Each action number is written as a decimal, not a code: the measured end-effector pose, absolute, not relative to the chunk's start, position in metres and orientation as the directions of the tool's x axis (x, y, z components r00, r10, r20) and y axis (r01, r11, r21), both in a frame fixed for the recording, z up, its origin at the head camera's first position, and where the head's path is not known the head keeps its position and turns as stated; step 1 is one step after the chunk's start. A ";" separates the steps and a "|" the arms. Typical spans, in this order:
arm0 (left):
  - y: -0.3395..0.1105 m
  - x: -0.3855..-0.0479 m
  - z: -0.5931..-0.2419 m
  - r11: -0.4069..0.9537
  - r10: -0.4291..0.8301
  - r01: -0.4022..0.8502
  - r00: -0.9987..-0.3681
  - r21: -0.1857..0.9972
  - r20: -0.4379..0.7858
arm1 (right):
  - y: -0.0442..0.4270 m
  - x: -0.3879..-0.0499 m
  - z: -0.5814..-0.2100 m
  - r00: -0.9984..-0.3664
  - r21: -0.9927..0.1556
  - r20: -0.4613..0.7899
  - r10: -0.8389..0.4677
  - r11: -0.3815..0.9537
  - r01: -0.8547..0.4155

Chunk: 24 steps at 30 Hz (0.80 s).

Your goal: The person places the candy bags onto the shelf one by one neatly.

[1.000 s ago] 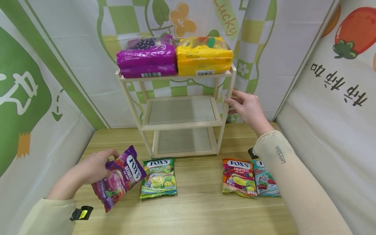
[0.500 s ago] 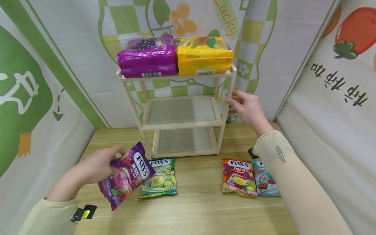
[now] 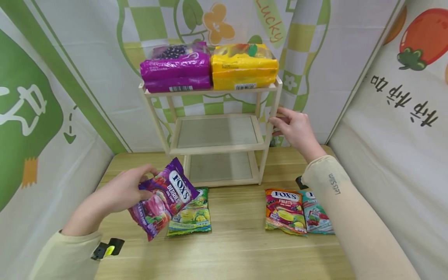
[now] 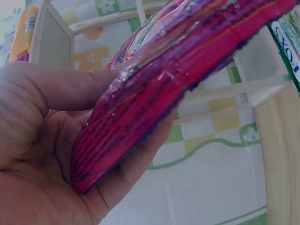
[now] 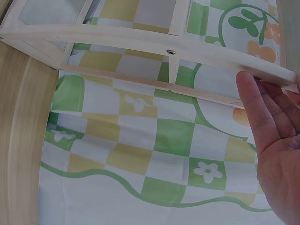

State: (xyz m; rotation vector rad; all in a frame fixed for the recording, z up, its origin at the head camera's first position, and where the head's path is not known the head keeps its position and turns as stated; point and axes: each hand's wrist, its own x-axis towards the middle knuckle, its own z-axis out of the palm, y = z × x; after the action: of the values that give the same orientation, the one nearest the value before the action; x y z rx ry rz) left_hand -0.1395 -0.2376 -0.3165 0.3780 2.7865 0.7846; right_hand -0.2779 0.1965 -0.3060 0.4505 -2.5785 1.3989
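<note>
My left hand [image 3: 122, 192] grips a purple bag of Fox's Berries candy [image 3: 164, 198] by its left side, tilted and raised in front of the rack. In the left wrist view, thumb and fingers lie on either side of the candy bag [image 4: 140, 108]. Partly hidden behind it is a green Fox's Spring Tea bag [image 3: 196, 217] on the table. My right hand [image 3: 294, 126] holds the right front post of a three-tier wooden rack [image 3: 217, 148], thumb in front. From the right wrist view, its fingertips touch the post [image 5: 131, 41].
On the rack's top tier sit a purple package [image 3: 176, 72] and a yellow package [image 3: 244, 70]. An orange Fox's Fruits bag [image 3: 285, 212] lies right of the rack's front on the table [image 3: 238, 256], beside a teal bag [image 3: 316, 214] partly under my right forearm. Printed cloth walls surround the table.
My left hand has carried the Berries bag to the right and slightly up, so it now covers part of the Spring Tea bag. The right hand stays on the rack's post.
</note>
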 end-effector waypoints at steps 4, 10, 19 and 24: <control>-0.232 -0.142 -0.313 0.810 0.291 0.170 -0.947 0.562 -0.133 | 0.197 -0.278 -0.306 -0.939 -0.788 0.293 -0.180 0.511 -0.344; -0.225 -0.145 -0.309 0.773 0.283 0.161 -0.953 0.613 -0.106 | 0.197 -0.278 -0.307 -0.937 -0.786 0.299 -0.181 0.510 -0.350; -0.216 -0.151 -0.306 0.711 0.249 0.135 -0.966 0.690 -0.068 | 0.196 -0.278 -0.306 -0.937 -0.785 0.299 -0.178 0.513 -0.348; -0.213 -0.154 -0.306 0.686 0.208 0.088 -0.975 0.722 -0.079 | 0.196 -0.278 -0.306 -0.939 -0.785 0.294 -0.179 0.515 -0.344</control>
State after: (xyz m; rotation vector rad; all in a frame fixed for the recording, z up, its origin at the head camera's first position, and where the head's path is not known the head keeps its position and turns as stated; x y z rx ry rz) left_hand -0.1543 -0.2127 -0.3056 0.2421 2.7407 1.1621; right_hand -0.2777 0.1959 -0.3063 0.4488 -2.5779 1.3954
